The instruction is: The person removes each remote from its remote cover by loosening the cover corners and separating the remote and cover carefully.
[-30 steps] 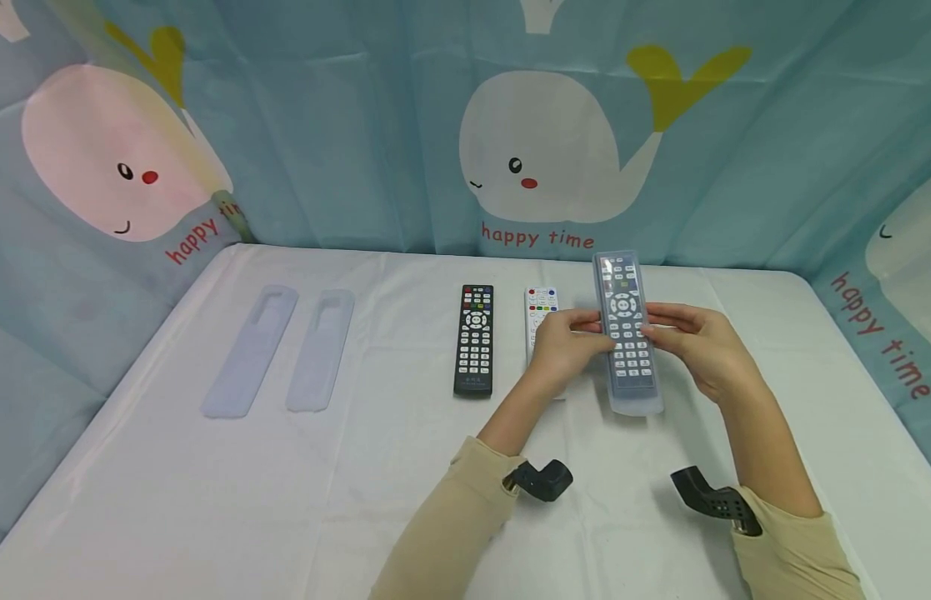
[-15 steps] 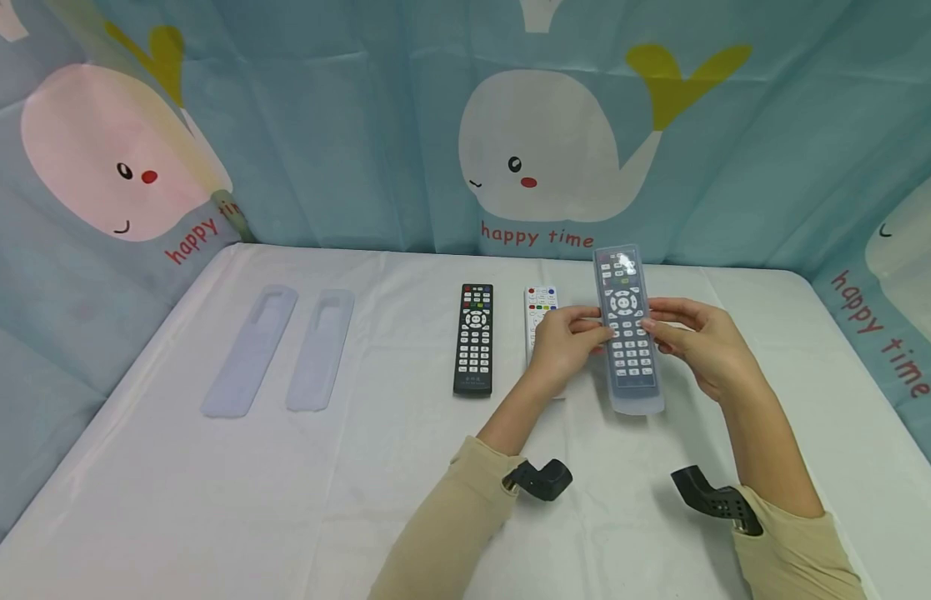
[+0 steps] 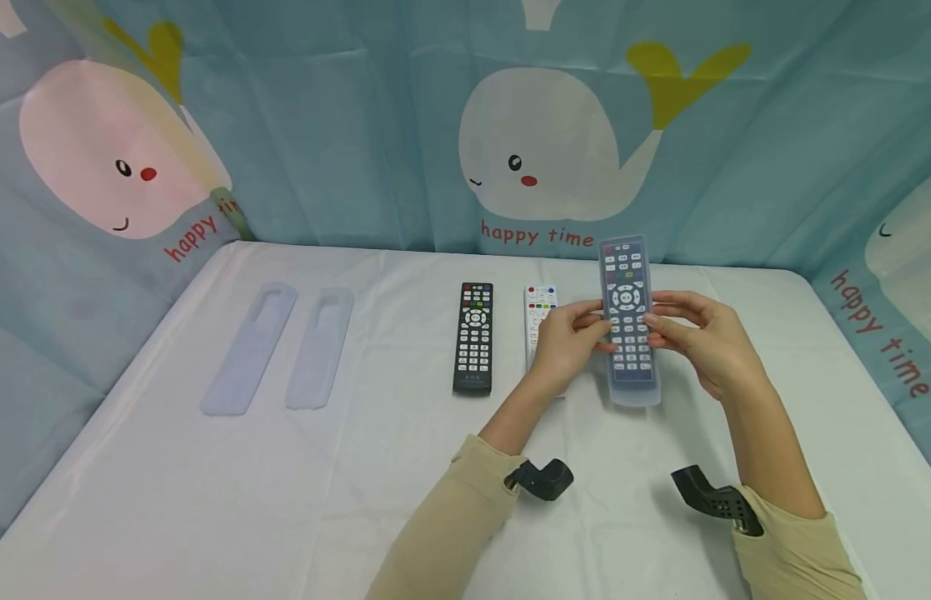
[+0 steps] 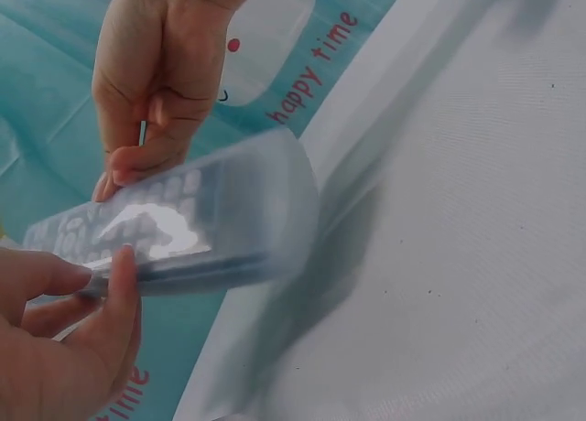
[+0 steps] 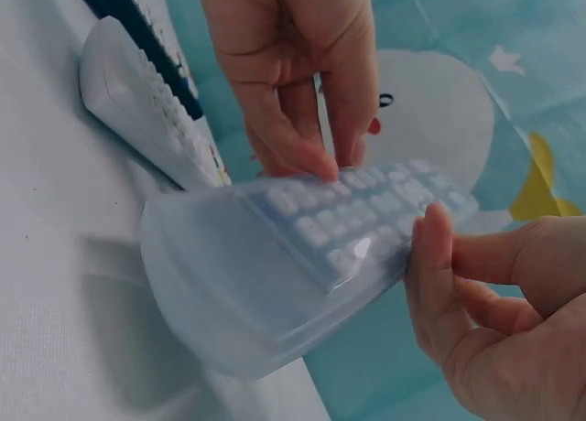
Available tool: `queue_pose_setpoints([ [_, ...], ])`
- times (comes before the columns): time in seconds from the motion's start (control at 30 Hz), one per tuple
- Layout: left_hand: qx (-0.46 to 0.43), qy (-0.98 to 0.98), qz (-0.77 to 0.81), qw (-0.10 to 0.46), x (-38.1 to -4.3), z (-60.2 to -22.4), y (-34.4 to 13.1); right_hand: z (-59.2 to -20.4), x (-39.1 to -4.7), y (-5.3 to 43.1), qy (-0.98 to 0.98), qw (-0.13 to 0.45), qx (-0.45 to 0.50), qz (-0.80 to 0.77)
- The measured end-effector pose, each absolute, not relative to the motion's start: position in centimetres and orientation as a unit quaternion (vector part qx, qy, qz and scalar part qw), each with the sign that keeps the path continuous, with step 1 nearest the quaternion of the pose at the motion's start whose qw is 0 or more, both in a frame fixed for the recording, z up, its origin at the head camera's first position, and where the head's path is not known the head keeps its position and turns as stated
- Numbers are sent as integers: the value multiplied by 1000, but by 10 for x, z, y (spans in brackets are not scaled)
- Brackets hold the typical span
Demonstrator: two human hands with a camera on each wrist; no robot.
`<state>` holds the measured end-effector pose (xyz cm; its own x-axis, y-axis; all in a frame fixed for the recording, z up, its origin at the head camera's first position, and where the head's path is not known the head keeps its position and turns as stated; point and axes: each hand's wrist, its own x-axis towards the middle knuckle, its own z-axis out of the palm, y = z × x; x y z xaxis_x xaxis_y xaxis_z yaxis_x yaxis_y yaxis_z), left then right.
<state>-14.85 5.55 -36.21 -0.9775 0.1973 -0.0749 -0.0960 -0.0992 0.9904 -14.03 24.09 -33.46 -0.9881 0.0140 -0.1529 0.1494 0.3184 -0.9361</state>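
Observation:
A dark remote control [image 3: 626, 321] in a translucent cover is held up above the table, its buttons facing the person. The left hand [image 3: 566, 343] pinches its left edge between thumb and fingers. On the opposite edge, the right hand [image 3: 701, 343] grips it the same way. In the right wrist view the cover [image 5: 220, 275] reaches well past the button area at its lower end. A white remote control [image 3: 540, 304] lies just left of the held one, partly hidden behind the left hand. Further left rests a black remote control [image 3: 474, 337].
Two translucent covers lie on the left of the table, a larger cover [image 3: 249, 350] and a narrower cover [image 3: 320, 348]. White cloth covers the table [image 3: 210, 500]. A blue curtain [image 3: 345, 125] with printed whales hangs behind and at the sides.
Both hands have raised the covered remote control slightly and tipped it more upright. Its far end stands higher against the curtain. The other remotes and covers stay put.

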Motion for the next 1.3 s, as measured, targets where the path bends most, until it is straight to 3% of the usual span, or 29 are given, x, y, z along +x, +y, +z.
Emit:
queue_pose_setpoints([
  [0.57, 78, 651, 752, 67, -146, -357, 56, -329, -135, 244, 727, 25, 49, -685],
  [0.97, 89, 647, 757, 31, -145, -356, 54, -332, -132, 244, 707, 7, -22, -707],
  [1.3, 88, 668, 738, 22, -146, -356, 52, -334, -133, 245, 718, 6, -21, -695],
])
